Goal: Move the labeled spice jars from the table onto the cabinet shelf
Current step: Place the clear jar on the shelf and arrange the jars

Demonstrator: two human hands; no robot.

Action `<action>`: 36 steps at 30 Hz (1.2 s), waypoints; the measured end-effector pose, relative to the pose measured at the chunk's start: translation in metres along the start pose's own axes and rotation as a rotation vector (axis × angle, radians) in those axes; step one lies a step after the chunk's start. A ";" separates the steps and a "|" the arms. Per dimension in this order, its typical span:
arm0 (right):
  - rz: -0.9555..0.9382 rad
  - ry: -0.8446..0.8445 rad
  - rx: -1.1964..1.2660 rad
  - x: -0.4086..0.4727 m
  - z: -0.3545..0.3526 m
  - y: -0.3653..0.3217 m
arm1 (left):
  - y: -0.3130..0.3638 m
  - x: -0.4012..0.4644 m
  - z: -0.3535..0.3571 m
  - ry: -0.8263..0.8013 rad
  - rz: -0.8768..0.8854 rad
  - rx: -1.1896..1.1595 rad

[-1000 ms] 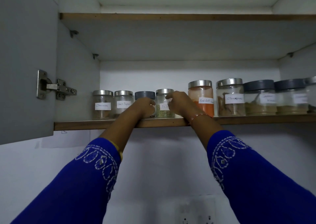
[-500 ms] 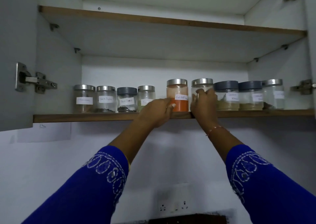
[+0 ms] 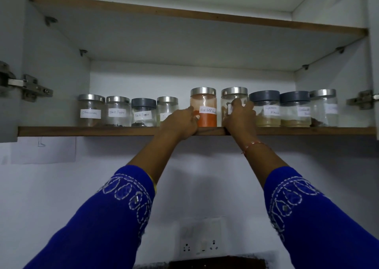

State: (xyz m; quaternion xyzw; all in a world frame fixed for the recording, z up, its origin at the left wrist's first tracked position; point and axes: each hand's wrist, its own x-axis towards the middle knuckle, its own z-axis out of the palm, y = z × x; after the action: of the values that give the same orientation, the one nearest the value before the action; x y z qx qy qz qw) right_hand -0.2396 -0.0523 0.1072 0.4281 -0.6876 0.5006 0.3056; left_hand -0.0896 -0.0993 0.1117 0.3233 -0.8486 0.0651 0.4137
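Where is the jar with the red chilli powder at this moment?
In the head view, the red chilli powder jar stands upright near the middle of the cabinet shelf, between the left hand and the right hand.

"Black Pepper" is handwritten on two jar labels (image 3: 117, 112) (image 3: 143, 115); "Red chilli" is read on the orange jar's label (image 3: 208, 110).

Left hand (image 3: 180, 123) covers the lower right of the fourth jar (image 3: 167, 109); its label shows only "F". Right hand (image 3: 241, 118) hides most of the sixth jar's (image 3: 233, 100) label and contents (unreadable). Just right of that hand, the two grey-lidded jars (image 3: 264, 109) carry labels too blurred to read fully. Farthest right, the last jar (image 3: 324, 108) has a washed-out label. Both hinges (image 3: 26, 86) are cut by the frame edges. Fingertips behind the jars unseen.
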 end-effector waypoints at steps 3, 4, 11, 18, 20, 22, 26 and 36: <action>0.013 -0.006 -0.007 -0.002 0.000 -0.001 | -0.001 0.000 0.004 0.057 0.006 0.051; 0.017 -0.002 -0.009 -0.002 0.000 -0.001 | -0.002 0.000 0.006 0.099 0.018 0.064; 0.054 -0.063 -0.027 -0.007 -0.014 -0.007 | -0.005 -0.003 0.005 0.157 0.103 -0.024; -0.006 -0.115 -0.056 -0.013 -0.019 -0.005 | 0.020 -0.001 0.009 -0.044 0.237 -0.059; -0.034 -0.137 -0.060 -0.013 -0.021 -0.003 | 0.031 0.002 0.014 -0.065 0.236 -0.043; -0.068 -0.173 -0.067 -0.011 -0.024 0.000 | 0.037 0.004 0.019 -0.065 0.200 -0.004; -0.120 -0.293 -0.092 -0.003 -0.032 0.010 | 0.038 0.009 0.022 -0.109 0.102 0.051; -0.255 -0.658 -0.152 0.035 -0.040 0.031 | 0.066 0.017 0.022 -0.305 -0.198 0.107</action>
State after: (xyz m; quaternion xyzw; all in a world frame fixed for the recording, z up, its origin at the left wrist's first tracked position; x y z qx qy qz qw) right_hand -0.2832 -0.0197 0.1364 0.6244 -0.7256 0.2414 0.1590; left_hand -0.1513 -0.0642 0.1208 0.4330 -0.8607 0.0195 0.2671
